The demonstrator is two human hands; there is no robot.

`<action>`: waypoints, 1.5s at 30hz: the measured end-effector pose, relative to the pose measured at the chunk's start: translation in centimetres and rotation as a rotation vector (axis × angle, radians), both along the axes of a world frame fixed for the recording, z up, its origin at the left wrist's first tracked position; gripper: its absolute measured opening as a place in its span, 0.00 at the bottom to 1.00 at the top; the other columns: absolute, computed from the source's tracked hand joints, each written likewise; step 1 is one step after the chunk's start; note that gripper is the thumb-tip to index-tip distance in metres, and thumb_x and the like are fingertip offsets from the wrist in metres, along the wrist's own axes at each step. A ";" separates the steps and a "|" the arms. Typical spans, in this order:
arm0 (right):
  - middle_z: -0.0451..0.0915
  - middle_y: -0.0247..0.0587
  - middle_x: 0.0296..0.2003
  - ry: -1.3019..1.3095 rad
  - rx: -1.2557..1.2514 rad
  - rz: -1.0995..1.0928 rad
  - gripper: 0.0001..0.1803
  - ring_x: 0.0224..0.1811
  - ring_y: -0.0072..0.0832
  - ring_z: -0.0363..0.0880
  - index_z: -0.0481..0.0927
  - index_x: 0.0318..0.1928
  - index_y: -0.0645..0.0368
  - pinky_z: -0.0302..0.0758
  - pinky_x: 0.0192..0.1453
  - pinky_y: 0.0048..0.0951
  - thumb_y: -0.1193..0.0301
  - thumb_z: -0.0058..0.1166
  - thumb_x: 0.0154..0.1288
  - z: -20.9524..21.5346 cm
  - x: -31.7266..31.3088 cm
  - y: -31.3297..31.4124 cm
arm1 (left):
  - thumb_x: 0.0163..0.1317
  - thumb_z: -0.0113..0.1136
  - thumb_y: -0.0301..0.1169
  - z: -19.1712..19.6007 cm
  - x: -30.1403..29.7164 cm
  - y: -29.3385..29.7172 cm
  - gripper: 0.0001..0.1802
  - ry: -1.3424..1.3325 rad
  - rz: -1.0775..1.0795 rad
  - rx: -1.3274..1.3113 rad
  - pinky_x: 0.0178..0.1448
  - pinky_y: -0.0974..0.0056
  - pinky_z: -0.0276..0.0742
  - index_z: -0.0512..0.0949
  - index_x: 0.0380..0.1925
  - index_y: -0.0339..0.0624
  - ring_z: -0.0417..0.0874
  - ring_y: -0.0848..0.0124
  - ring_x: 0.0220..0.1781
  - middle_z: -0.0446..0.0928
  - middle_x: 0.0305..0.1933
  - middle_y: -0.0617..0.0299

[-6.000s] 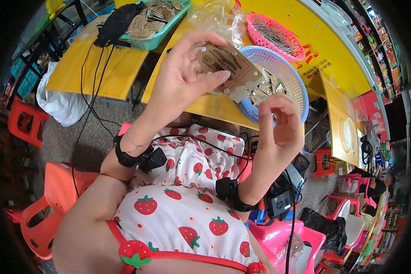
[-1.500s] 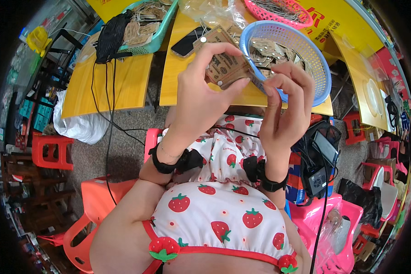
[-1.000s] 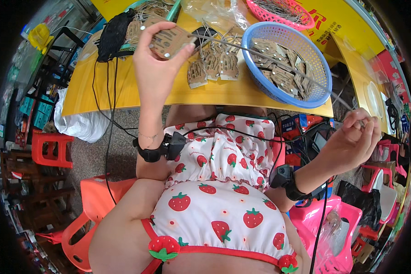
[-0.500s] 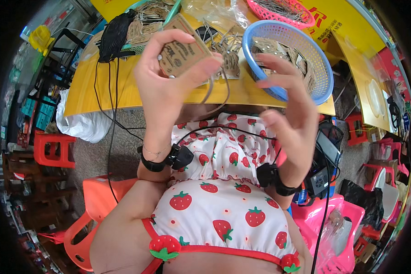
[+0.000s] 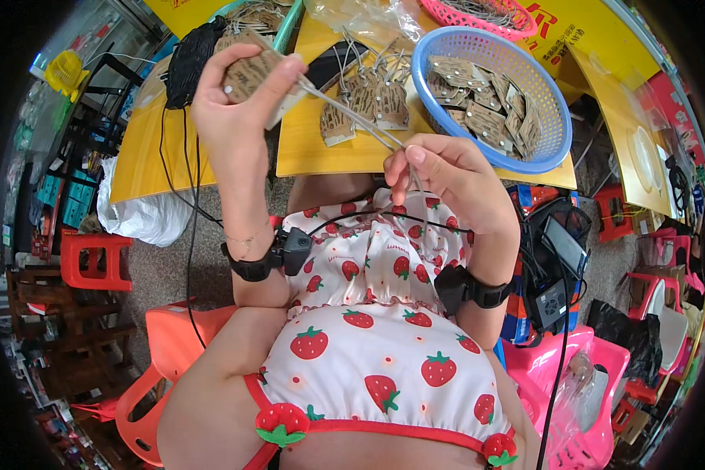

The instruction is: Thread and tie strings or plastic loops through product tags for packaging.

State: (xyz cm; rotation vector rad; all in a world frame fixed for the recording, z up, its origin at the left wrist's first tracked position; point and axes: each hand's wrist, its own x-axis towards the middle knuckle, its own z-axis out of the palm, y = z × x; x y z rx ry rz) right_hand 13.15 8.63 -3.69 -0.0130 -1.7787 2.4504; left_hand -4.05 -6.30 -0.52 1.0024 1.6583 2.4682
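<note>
My left hand (image 5: 239, 102) is closed on a stack of brown kraft hang tags (image 5: 247, 74), raised over the table's front left. From the tags a grey string (image 5: 352, 117) stretches tight down to the right. My right hand (image 5: 446, 176) pinches the string's other end between thumb and fingers, just off the table's front edge. Between my hands, several brown tags with strings (image 5: 368, 102) lie fanned on the yellow table (image 5: 305, 160). A blue plastic basket (image 5: 556, 117), holding many loose brown tags (image 5: 486, 125), stands to the right.
A pink basket (image 5: 529, 27) of grey strings is at the back. Clear plastic bags (image 5: 368, 16) lie beside it. A green basket (image 5: 294, 27) with strung tags and a black cloth bundle (image 5: 188, 70) are at back left. Black cables (image 5: 186, 172) hang below the table's left side.
My left hand moved left and turned the tags away. My right hand came down and left from beside the blue basket and took hold of the string, which is now pulled taut.
</note>
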 end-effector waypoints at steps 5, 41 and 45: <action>0.80 0.40 0.34 -0.114 0.026 0.126 0.14 0.34 0.24 0.80 0.77 0.41 0.66 0.74 0.41 0.24 0.66 0.47 0.70 -0.4 -0.2 0.4 | 0.49 0.69 0.19 -0.5 -1.5 -0.7 0.20 -0.026 0.019 0.019 0.41 0.72 0.80 0.72 0.42 0.31 0.84 0.71 0.36 0.81 0.36 0.52; 0.82 0.46 0.31 -0.274 0.259 -0.114 0.19 0.33 0.26 0.82 0.81 0.34 0.71 0.79 0.43 0.23 0.63 0.52 0.67 -0.7 2.1 4.1 | 0.49 0.70 0.20 -0.5 -6.3 -5.2 0.27 -0.023 0.348 0.080 0.45 0.66 0.81 0.69 0.49 0.29 0.81 0.70 0.39 0.77 0.40 0.54; 0.82 0.46 0.31 -0.283 0.292 -0.130 0.20 0.34 0.26 0.82 0.81 0.34 0.72 0.79 0.43 0.23 0.62 0.52 0.67 -0.7 2.1 4.3 | 0.48 0.70 0.20 -0.4 -6.0 -4.7 0.27 0.008 0.360 0.054 0.44 0.68 0.80 0.69 0.49 0.29 0.80 0.71 0.39 0.77 0.40 0.55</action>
